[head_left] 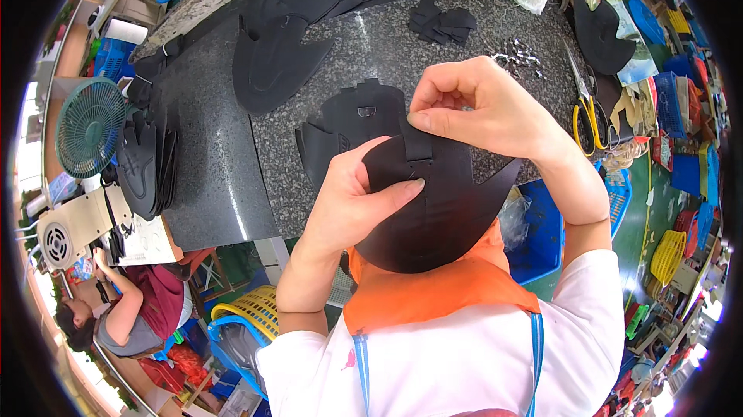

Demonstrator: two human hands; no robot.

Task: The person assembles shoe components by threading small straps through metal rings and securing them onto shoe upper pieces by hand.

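My left hand [352, 200] grips a black shoe-upper piece [441, 208] from its left side, thumb laid across its face. My right hand [480, 107] pinches a small black strap [418, 142] at the top edge of that piece. The piece is held above the near edge of the dark granite table [217, 177]. Just behind it on the table lies another black cut piece [348, 119] with a small metal ring.
Several black cut pieces lie in piles [279, 37] at the back and left [147, 161] of the table. Yellow-handled scissors [588, 111] and small metal buckles [522, 53] lie at right. A green fan [89, 126] stands left. Another person [124, 316] sits lower left. Blue and yellow baskets [542, 231] stand below.
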